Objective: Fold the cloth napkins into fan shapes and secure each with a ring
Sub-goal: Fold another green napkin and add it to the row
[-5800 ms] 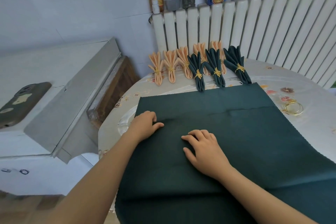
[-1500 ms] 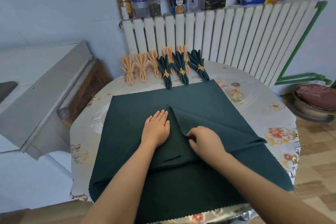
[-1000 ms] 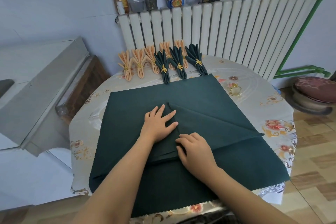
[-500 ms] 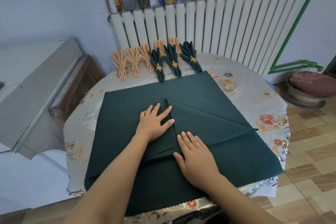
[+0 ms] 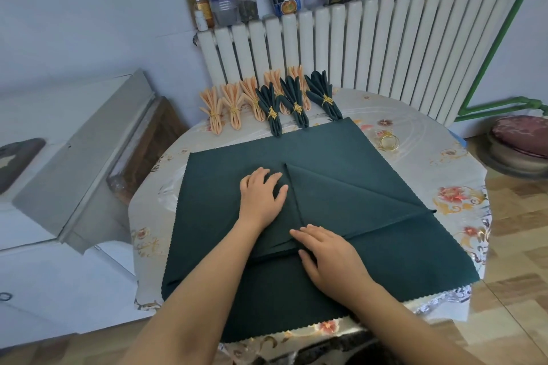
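A large dark green napkin (image 5: pixel 341 157) lies spread over the round table (image 5: pixel 456 175), with a pleat folded up across its middle and running out to the right. My left hand (image 5: pixel 261 195) lies flat on the cloth left of the fold's peak, fingers spread. My right hand (image 5: pixel 329 255) presses flat on the near end of the pleat. A loose gold ring (image 5: pixel 388 141) lies on the table right of the cloth. Several finished fans stand at the back, peach ones (image 5: pixel 231 107) and green ones (image 5: pixel 296 104), each in a gold ring.
A white radiator (image 5: pixel 370 50) stands behind the table, its top crowded with jars and boxes (image 5: pixel 246 0). A grey cabinet (image 5: pixel 77 157) is on the left. A cushioned stool (image 5: pixel 522 142) stands on the floor at the right.
Over the last seconds a pleat was folded up in the flat cloth. In the last half second my right hand slid slightly along the near fold; my left stayed pressing.
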Available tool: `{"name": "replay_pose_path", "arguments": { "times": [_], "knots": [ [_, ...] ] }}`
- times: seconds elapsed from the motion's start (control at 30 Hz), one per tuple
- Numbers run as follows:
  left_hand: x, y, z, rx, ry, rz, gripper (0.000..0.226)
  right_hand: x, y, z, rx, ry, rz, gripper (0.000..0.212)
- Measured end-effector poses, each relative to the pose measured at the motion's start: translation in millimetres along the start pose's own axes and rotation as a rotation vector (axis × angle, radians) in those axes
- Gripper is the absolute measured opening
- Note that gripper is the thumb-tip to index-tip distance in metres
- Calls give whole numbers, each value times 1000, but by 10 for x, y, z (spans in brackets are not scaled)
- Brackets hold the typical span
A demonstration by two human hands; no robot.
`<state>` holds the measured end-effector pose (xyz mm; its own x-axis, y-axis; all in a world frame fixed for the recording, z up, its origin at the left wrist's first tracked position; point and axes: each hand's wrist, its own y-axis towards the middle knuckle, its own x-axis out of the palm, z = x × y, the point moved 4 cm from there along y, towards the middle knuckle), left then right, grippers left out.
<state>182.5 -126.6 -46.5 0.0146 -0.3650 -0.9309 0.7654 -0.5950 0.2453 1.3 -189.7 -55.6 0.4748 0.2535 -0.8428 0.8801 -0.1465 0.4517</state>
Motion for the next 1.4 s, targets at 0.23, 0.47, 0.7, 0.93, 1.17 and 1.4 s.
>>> {"name": "replay_pose_path", "arguments": {
  "times": [0.23, 0.47, 0.7, 0.93, 1.17, 1.4],
  "knots": [
    [-238, -517, -7, -38, -195, -67, 20, 12, -2, 24, 6, -7, 4, 28],
    [-304, -1007, -33, 39, -387, -140, 29, -8, 2, 10, -65, 47, 39, 13],
    [-349, -1023, -41, 49, -414, -202, 16, 31, -10, 13, -64, 69, 22, 18],
    [-332, -1062, 24, 58, -378, -132, 7, 52, -17, 11, -74, 73, 11, 12],
    [-319, -1054, 100, 56, -302, -195, 18, 62, -15, 25, -60, 74, 14, 13],
    [-292, -1087, 136, 82, -314, -92, 12, 28, -16, 6, -36, 78, -49, 18]
  ]
}}
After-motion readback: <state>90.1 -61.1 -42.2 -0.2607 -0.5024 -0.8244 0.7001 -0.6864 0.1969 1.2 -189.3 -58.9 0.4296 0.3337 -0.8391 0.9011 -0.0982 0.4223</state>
